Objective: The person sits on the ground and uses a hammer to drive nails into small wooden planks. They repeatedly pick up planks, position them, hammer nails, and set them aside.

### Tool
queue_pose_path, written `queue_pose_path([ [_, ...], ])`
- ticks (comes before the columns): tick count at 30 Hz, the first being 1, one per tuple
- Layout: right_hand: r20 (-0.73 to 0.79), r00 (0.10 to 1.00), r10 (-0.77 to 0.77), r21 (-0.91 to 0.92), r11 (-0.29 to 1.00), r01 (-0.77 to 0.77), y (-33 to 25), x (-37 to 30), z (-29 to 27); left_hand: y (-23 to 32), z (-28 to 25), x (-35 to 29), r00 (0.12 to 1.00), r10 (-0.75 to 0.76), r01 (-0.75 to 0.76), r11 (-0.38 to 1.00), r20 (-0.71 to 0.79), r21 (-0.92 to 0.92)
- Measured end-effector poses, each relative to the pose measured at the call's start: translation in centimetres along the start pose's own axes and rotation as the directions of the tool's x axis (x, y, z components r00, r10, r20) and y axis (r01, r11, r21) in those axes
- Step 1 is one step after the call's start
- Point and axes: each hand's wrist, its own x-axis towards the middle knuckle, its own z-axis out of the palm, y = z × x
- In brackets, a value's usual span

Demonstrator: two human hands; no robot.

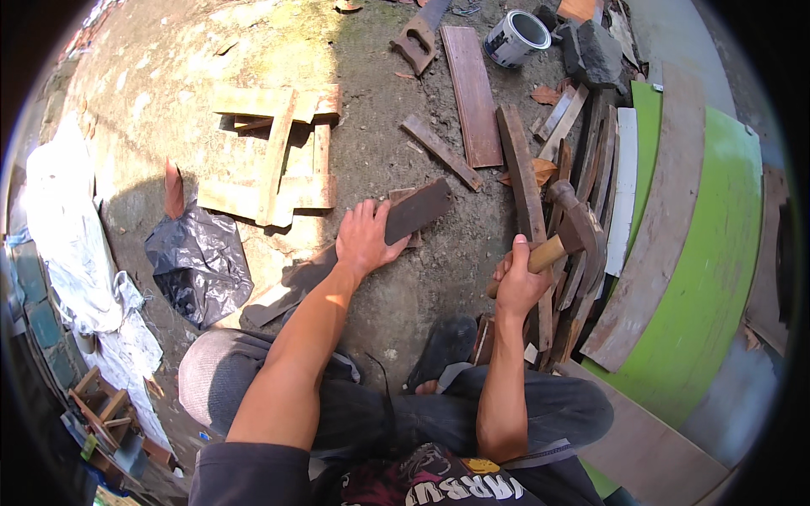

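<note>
Dark plank (420,208) lies before us, clasped by our left hand (363,240) while our right hand (521,285) grips a hammer (580,226), and we judge one slatted frame (277,160) assembled, other boards (472,97) still loose

A wooden board (420,209) is lying beneath the left hand (363,240), right of a plastic bag (198,266), left of piled wood strips (602,173).

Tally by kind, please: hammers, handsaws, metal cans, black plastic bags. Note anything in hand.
Hammer: 1, in the right hand
Handsaw: 1
Metal can: 1
Black plastic bag: 1
Total: 4
</note>
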Motion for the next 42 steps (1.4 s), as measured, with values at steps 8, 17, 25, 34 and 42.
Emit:
queue_pose_path([
  [8, 0.149, 0.981, 0.122, -0.614, 0.789, -0.005, 3.9, 2.0, 0.3, 0.0, -0.2, 0.5, 1.0, -0.006, 0.006, 1.0, -0.005, -0.006],
  [17, 0.228, 0.914, -0.336, -0.535, 0.742, 0.405, 10.7, 0.4, 0.2, 0.9, 0.0, 0.2, 1.0, 0.02, -0.02, 0.999, -0.002, -0.026],
  [25, 0.04, 0.997, 0.069, -0.088, 0.994, -0.065, 1.3, -1.1, 0.2, -0.3, 0.2, 0.3, 0.999, 0.009, -0.009, 1.0, -0.052, 0.001],
  [34, 0.112, 0.973, 0.203, -0.564, 0.819, -0.106, 4.5, 1.4, -1.2, 0.2, -0.2, -0.1, 0.999, 0.02, -0.02, 1.0, -0.035, -0.014],
  [42, 0.166, 0.967, 0.192, -0.17, 0.972, -0.164, -1.7, -3.7, -4.3, 0.0, -0.1, 0.0, 0.997, 0.029, -0.032, 0.998, -0.071, -0.046],
])
